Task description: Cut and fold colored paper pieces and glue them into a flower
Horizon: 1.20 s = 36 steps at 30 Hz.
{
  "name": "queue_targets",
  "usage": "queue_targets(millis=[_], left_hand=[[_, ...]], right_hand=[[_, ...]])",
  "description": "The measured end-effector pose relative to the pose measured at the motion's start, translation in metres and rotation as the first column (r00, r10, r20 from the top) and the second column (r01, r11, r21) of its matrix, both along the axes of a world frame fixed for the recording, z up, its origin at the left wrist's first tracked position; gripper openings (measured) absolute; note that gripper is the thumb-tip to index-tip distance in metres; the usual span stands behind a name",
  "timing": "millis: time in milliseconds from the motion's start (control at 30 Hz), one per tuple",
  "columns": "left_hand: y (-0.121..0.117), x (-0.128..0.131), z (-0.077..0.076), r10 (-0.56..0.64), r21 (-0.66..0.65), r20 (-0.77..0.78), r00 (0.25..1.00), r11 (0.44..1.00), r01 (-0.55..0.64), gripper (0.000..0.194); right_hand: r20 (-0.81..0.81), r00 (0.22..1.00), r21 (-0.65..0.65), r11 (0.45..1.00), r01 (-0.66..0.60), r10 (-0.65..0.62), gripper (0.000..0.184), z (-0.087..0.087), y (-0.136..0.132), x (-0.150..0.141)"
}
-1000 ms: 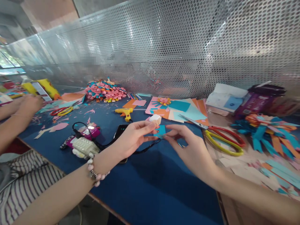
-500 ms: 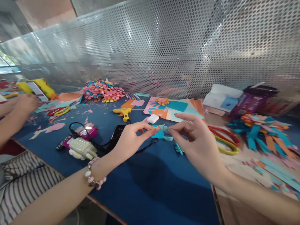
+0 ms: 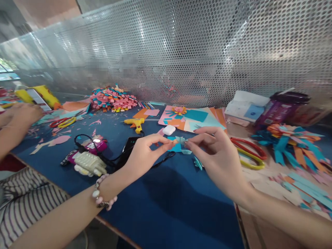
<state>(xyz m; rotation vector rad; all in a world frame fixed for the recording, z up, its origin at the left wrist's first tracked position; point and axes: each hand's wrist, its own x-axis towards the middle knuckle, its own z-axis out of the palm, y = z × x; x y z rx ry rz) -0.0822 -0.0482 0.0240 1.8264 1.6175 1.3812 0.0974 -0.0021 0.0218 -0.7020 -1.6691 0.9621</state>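
Over the table, my left hand (image 3: 147, 150) pinches a small peach-orange paper piece (image 3: 174, 141) between thumb and forefinger. My right hand (image 3: 219, 160) is closed at the thumb and fingertips on a small pale teal paper piece (image 3: 180, 140), which meets the peach one. Whether the two are stuck together I cannot tell. Just beneath the fingertips lie a blue paper square (image 3: 174, 146) and another pale teal scrap (image 3: 186, 151). Beside my right palm sits a folded teal paper piece (image 3: 198, 163). A white earbud case (image 3: 169, 130) rests behind my left fingertips.
A yellow glue gun (image 3: 137, 124) lies behind my left hand; a power strip with a charger (image 3: 89, 163) and cables is to its left. Scissors (image 3: 251, 158) lie right, near a ribbon-like paper flower (image 3: 290, 141). A paper pile (image 3: 114, 98) stands behind. A co-worker's hands (image 3: 24, 114) are far left.
My left fingers have lowered and closed in beside the teal piece, uncovering the earbud case. My right hand shifted slightly, covering the scissors' blades. In the last half second the hands hold nearly still.
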Motion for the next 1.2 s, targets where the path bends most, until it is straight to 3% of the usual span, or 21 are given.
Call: queue_targets(millis=[667, 1067, 1200], left_hand=[[0.000, -0.001, 0.000, -0.090, -0.113, 0.065, 0.994, 0.989, 0.097, 0.023], [0.000, -0.001, -0.002, -0.123, -0.128, 0.073, 0.990, 0.983, 0.132, 0.021], [-0.001, -0.001, -0.005, -0.119, -0.080, 0.048, 0.992, 0.989, 0.122, 0.015]], right_hand=[[-0.058, 0.998, -0.096, 0.994, -0.045, 0.040, 0.026, -0.002, -0.009, -0.001], [-0.084, 0.995, -0.106, 0.993, -0.059, 0.050, 0.025, -0.011, -0.009, -0.003], [-0.093, 0.995, -0.108, 0.993, -0.057, 0.047, 0.025, -0.012, -0.009, -0.003]])
